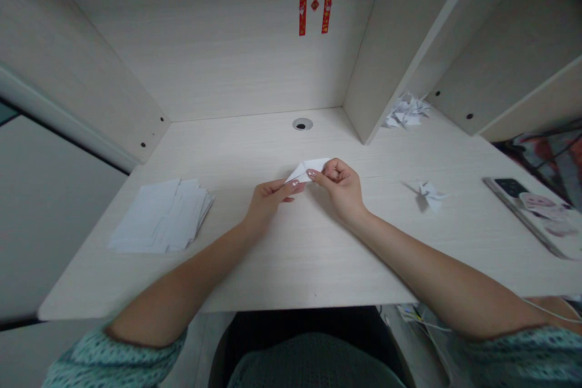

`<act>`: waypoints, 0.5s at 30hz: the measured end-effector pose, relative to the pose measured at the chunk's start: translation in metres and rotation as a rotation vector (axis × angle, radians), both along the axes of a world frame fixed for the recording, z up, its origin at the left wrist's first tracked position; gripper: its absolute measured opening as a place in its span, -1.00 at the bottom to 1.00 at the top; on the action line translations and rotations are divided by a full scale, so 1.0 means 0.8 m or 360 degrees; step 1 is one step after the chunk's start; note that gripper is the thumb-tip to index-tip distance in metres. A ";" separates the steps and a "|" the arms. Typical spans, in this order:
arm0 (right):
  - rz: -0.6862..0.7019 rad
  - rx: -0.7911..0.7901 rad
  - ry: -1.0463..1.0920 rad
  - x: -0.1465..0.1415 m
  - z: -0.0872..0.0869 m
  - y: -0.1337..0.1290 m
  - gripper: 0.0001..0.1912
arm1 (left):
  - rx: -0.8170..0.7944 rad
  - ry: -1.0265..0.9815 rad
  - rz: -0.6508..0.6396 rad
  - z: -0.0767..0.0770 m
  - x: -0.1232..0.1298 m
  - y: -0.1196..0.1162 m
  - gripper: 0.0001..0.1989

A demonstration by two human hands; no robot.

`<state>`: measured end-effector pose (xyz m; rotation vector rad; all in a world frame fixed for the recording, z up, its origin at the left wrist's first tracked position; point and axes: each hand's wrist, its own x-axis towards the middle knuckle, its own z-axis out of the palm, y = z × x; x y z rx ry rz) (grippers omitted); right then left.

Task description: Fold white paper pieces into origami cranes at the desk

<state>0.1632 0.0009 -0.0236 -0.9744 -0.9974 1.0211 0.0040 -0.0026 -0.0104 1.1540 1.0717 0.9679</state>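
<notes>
Between my two hands is a piece of white folded paper [297, 172], held just above the middle of the desk. My left hand [274, 197] pinches its left corner, thumb on top and fingers beneath. My right hand [342, 187] grips the right part, the thumb pressing on the paper's face and the other fingers curled behind it. Parts of the paper are covered by my fingers. A small folded paper crane [430, 194] rests on the desk to the right of my right hand. Left of my left hand lies a loose stack of white paper sheets [159, 215].
A heap of folded white paper pieces [406, 111] sits behind the upright divider [379, 73]. At the desk's right lies a phone [531, 212] in a decorated case. A round cable hole [302, 124] is near the back panel, which carries red paper strips [302, 12].
</notes>
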 end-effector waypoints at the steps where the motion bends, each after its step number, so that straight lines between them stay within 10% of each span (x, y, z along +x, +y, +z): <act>1: -0.0014 0.0004 -0.0004 0.001 0.000 0.001 -0.56 | -0.0008 -0.0020 -0.0038 0.000 0.000 0.001 -0.71; 15: -0.0006 0.0070 -0.0045 0.001 0.006 0.000 -0.60 | 0.0182 0.0187 -0.0091 0.002 -0.003 0.002 -0.72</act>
